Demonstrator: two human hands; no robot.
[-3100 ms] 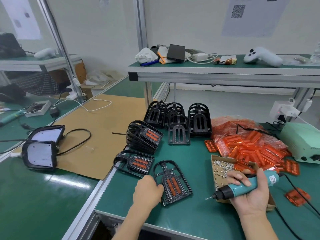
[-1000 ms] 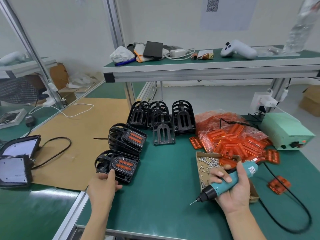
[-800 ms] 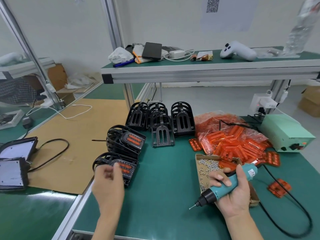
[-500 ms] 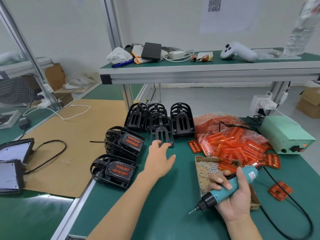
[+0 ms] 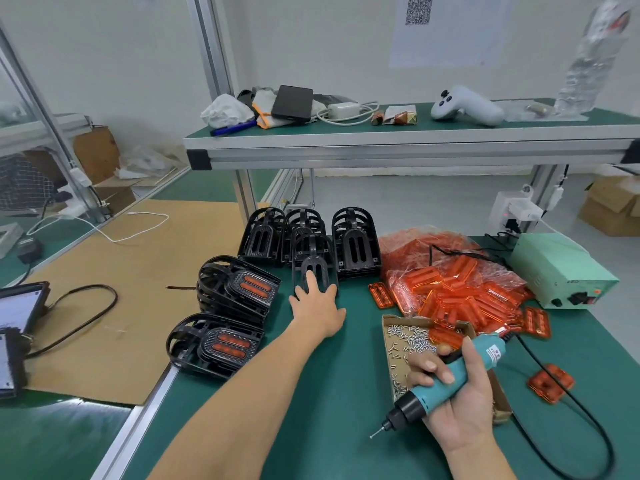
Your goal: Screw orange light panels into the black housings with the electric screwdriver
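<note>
Black empty housing lies flat before the upright stacks on the green tabletop under the left hand's spread fingers — a careless drag could topple them — while the right hand grips the electric screwdriver, bit exposed.

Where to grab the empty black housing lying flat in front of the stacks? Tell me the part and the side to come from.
Take the empty housing by its near, square bottom edge, coming from the front as the left hand does. It lies flat with the arched end toward the stacked housings, so only the near edge is free; its slots offer finger holds.
</note>
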